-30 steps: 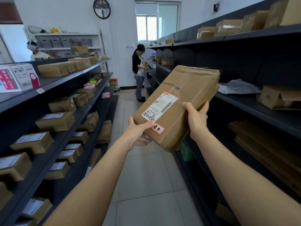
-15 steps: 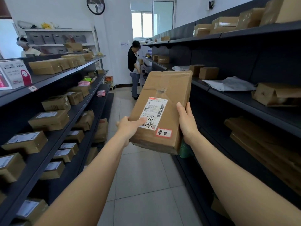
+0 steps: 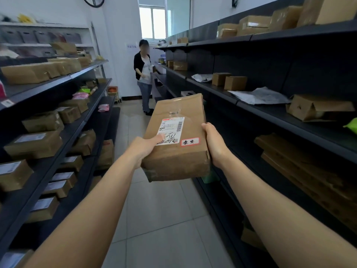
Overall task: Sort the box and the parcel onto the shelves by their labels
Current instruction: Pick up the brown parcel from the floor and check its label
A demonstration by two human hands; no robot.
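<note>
The box [image 3: 176,140], brown cardboard, is held up over the aisle floor [image 3: 164,219], between two runs of dark shelves, clear of both. Its top face is turned toward the camera; a white shipping label [image 3: 171,130] with a barcode and scrawled marker is seen there, and a small red-bordered sticker [image 3: 190,141] just right of it. The left hand [image 3: 144,149] is closed on the box's near left edge, thumb laid across the label's lower corner. The right hand [image 3: 215,145] is clamped on the right side, fingers hidden behind. Both grips are firm on the box. The left shelves [image 3: 77,128] are packed with labelled cartons; the right shelves [image 3: 270,113] carry fewer boxes and a grey mailer bag [image 3: 258,96]. Another person [image 3: 144,74] is seen standing at the aisle's far end.
</note>
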